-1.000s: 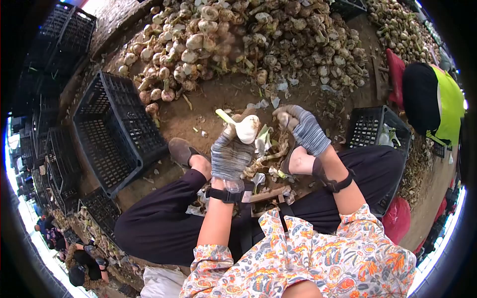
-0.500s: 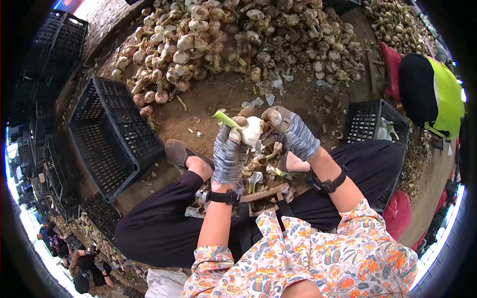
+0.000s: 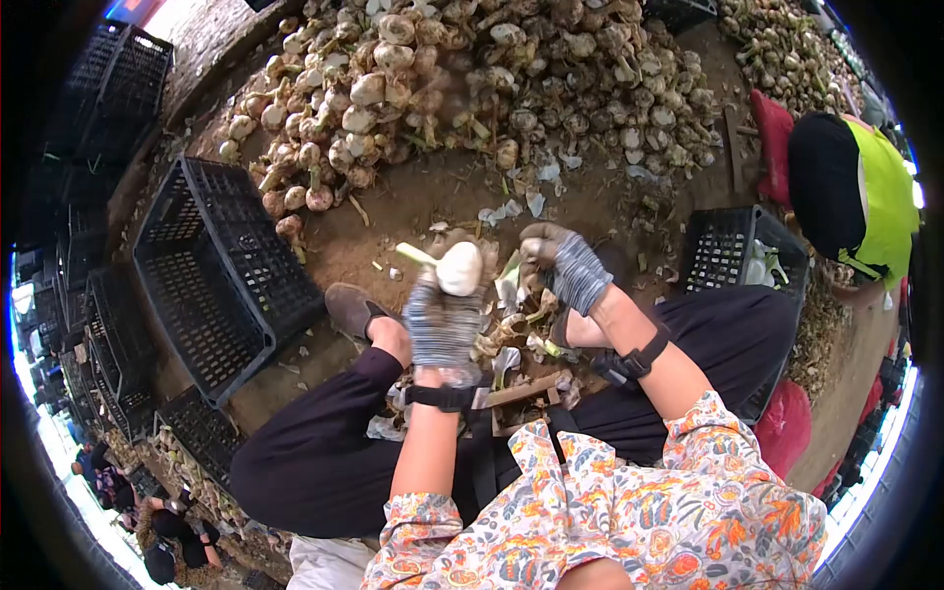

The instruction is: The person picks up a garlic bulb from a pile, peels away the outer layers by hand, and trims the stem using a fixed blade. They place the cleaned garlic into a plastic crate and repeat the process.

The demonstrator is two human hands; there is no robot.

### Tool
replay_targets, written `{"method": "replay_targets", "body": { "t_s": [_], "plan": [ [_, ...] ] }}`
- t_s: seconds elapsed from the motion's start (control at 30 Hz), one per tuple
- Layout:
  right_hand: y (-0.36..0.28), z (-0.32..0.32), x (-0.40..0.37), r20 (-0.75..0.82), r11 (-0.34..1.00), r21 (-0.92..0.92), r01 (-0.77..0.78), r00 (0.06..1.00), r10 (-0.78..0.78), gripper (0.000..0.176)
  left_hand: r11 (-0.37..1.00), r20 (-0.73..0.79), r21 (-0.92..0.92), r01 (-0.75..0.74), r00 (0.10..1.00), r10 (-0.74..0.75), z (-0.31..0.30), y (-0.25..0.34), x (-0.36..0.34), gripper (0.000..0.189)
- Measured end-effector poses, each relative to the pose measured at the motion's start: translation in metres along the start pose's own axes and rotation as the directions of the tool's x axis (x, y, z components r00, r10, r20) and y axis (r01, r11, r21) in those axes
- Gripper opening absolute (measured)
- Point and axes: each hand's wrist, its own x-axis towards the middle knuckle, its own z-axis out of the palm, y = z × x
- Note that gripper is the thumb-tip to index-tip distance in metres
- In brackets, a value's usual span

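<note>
A white garlic bulb (image 3: 459, 268) with a short green stem (image 3: 417, 255) sits in my left hand (image 3: 442, 320), whose gloved fingers are wrapped around it and blurred by motion. My right hand (image 3: 568, 264), in a matching grey striped glove with brown fingertips, is a little to the right, apart from the bulb. Its fingers are curled closed; whatever they hold is hidden. A pale strip of garlic skin (image 3: 508, 282) shows between the two hands, just left of the right fingertips. Loose skins and trimmings (image 3: 506, 364) lie below, between my legs.
A large heap of garlic (image 3: 590, 88) fills the ground ahead. A black plastic crate (image 3: 221, 275) stands tilted at left; another crate (image 3: 747, 231) at right holds pale pieces. A wooden piece (image 3: 516, 391) lies before my lap. A person in a yellow-green top (image 3: 885, 192) is at right.
The hands have parted: the right hand has come off the bulb, and the left has tilted it and shifted slightly left. A strip of skin now shows between them.
</note>
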Motion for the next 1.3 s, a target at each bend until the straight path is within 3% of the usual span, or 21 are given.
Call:
{"method": "replay_targets", "body": {
  "t_s": [0.03, 0.07, 0.13, 0.2, 0.23, 0.27, 0.3, 0.37, 0.4, 0.47, 0.5, 0.63, 0.7, 0.77, 0.8, 0.83, 0.9, 1.0, 1.1, 1.13, 1.3],
  "plan": [
    [0.001, -0.004, 0.006, 0.098, 0.983, -0.175, -0.051, 0.993, 0.069, 0.020, 0.990, 0.012, -0.137, 0.041, 0.999, -0.039, 0.007, 0.014, 0.003, 0.031],
    [0.004, -0.013, 0.020, 0.133, 0.799, -0.600, 0.038, 0.990, 0.052, 0.021, 0.980, -0.081, -0.191, 0.058, 0.994, -0.075, 0.007, 0.035, 0.005, 0.042],
    [0.002, -0.021, 0.054, 0.084, 0.082, -0.993, 0.081, 0.996, 0.039, 0.031, 0.982, -0.229, -0.016, -0.189, 0.956, 0.180, 0.010, 0.083, 0.007, 0.038],
    [-0.029, 0.004, 0.062, 0.022, 0.094, -0.995, 0.036, 0.989, -0.145, 0.029, 0.897, -0.220, -0.218, -0.384, 0.915, 0.338, -0.005, 0.143, 0.009, 0.041],
    [-0.029, -0.007, 0.087, 0.068, 0.111, -0.989, 0.100, 0.961, -0.268, 0.030, 0.827, -0.239, -0.052, -0.560, 0.811, 0.535, 0.010, 0.158, -0.003, 0.044],
    [-0.032, -0.007, 0.106, 0.070, -0.042, -0.997, 0.058, 0.928, -0.367, 0.031, 0.763, -0.277, -0.210, -0.611, 0.786, 0.553, 0.014, 0.175, -0.010, 0.047],
    [-0.035, -0.005, 0.125, 0.085, -0.185, -0.983, -0.002, 0.884, -0.460, 0.034, 0.802, -0.143, -0.143, -0.580, 0.814, 0.563, 0.002, 0.191, -0.020, 0.050],
    [-0.032, -0.015, 0.177, 0.094, -0.265, -0.963, -0.047, 0.864, -0.495, 0.036, 0.662, -0.375, 0.102, -0.743, 0.588, 0.717, 0.030, 0.180, -0.014, 0.049],
    [-0.028, -0.020, 0.205, 0.108, -0.345, -0.934, -0.096, 0.843, -0.527, 0.039, 0.710, -0.257, 0.143, -0.689, 0.667, 0.699, 0.023, 0.176, -0.009, 0.046],
    [-0.030, -0.020, 0.232, -0.023, -0.339, -0.928, -0.154, 0.932, -0.361, 0.038, 0.842, -0.028, 0.077, -0.535, 0.843, 0.538, 0.017, 0.160, -0.002, 0.036],
    [-0.036, -0.014, 0.234, -0.158, -0.362, -0.902, -0.235, 0.960, -0.231, 0.040, 0.840, -0.165, 0.186, -0.510, 0.826, 0.538, 0.021, 0.144, 0.005, 0.033],
    [-0.038, -0.014, 0.207, -0.120, -0.351, -0.914, -0.204, 0.962, -0.247, 0.037, 0.863, -0.192, 0.449, -0.230, 0.919, 0.345, 0.013, 0.089, 0.025, 0.039],
    [-0.029, -0.028, 0.198, -0.071, -0.221, -0.961, -0.166, 0.921, -0.382, 0.038, 0.881, -0.018, 0.443, -0.169, 0.980, 0.197, -0.008, 0.069, 0.033, 0.046],
    [-0.014, -0.043, 0.198, -0.107, -0.091, -0.986, -0.138, 0.953, -0.282, 0.037, 0.926, 0.206, 0.354, -0.134, 0.977, 0.062, -0.017, 0.049, 0.040, 0.034],
    [-0.005, -0.052, 0.195, -0.129, 0.052, -0.991, -0.122, 0.978, -0.162, 0.036, 0.696, -0.114, 0.714, -0.074, 0.969, 0.220, -0.010, 0.026, 0.036, 0.044],
    [0.000, -0.054, 0.180, 0.146, 0.055, -0.986, 0.155, 0.980, -0.135, 0.044, 0.532, 0.009, 0.836, -0.133, 0.973, 0.229, -0.005, 0.015, 0.033, 0.056],
    [-0.032, 0.007, 0.091, 0.386, 0.356, -0.811, 0.465, 0.881, -0.272, 0.039, 0.269, 0.215, 0.919, -0.288, 0.939, 0.270, -0.022, -0.006, 0.037, 0.067],
    [-0.037, 0.029, 0.055, 0.259, 0.646, -0.715, 0.267, 0.960, -0.109, 0.039, 0.662, 0.187, 0.706, -0.252, 0.968, 0.169, 0.003, -0.014, 0.028, 0.071],
    [-0.044, 0.041, 0.032, 0.200, 0.635, -0.719, 0.282, 0.959, -0.199, 0.035, 0.710, 0.273, 0.628, -0.319, 0.944, 0.183, 0.018, -0.013, 0.012, 0.067],
    [-0.042, 0.046, 0.023, 0.298, 0.745, -0.503, 0.439, 0.897, -0.327, 0.031, 0.701, 0.282, 0.630, -0.333, 0.940, 0.193, 0.021, -0.014, 0.007, 0.065],
    [-0.056, 0.038, -0.002, 0.330, 0.584, -0.685, 0.435, 0.901, -0.284, 0.031, 0.681, 0.269, 0.680, -0.273, 0.956, 0.116, 0.028, -0.008, -0.007, 0.065]
  ]
}}
